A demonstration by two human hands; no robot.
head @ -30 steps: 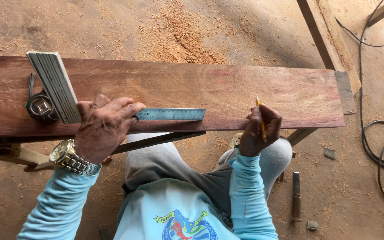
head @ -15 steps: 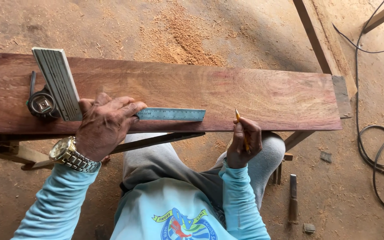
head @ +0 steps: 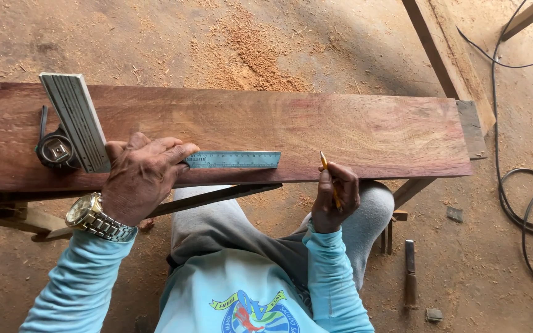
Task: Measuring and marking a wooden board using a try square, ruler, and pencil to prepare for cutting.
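Sawdust-strewn floor under reddish plank on bench. Left hand, fingers spread, presses steel ruler flat at plank's near edge. Right hand pinches pencil just beside ruler's end.

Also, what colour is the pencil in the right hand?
Yellow: the pencil in the right hand, head view.

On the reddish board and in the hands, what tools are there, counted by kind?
Metal ruler, under the left hand: 1
Pencil, in the right hand: 1
Tape measure: 1
Grey ribbed block: 1
Total: 4, all on or at the board.
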